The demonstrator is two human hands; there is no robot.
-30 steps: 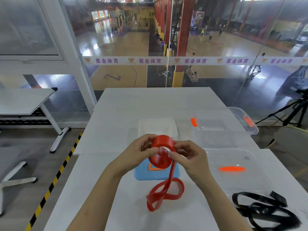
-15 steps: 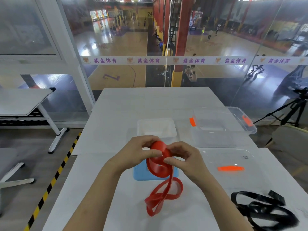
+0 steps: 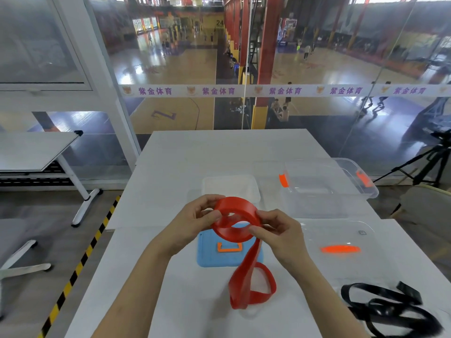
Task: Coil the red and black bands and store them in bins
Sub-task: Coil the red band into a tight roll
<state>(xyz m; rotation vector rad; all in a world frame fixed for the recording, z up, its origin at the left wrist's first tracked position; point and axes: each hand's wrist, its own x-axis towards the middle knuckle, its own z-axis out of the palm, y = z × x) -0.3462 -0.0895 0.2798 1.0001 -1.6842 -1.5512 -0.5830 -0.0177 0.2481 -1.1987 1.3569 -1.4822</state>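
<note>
Left hand [image 3: 195, 222], right hand [image 3: 283, 234] — bare; forearms [image 3: 139, 284] bare

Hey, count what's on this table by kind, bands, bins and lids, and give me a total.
Bands: 2, red band and black band
Bins: 2, small white bin and large clear bin
Lids: 2, blue lid and clear lid
Total: 6

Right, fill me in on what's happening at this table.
A person is winding a wide red elastic band into a coil above the white table. The left hand grips the coil's left side and the right hand pinches its right side, while the loose tail hangs down and loops on the table. A black rubber band lies uncoiled at the near right. The clear plastic bin with orange latches at the far right holds no band yet.
</note>
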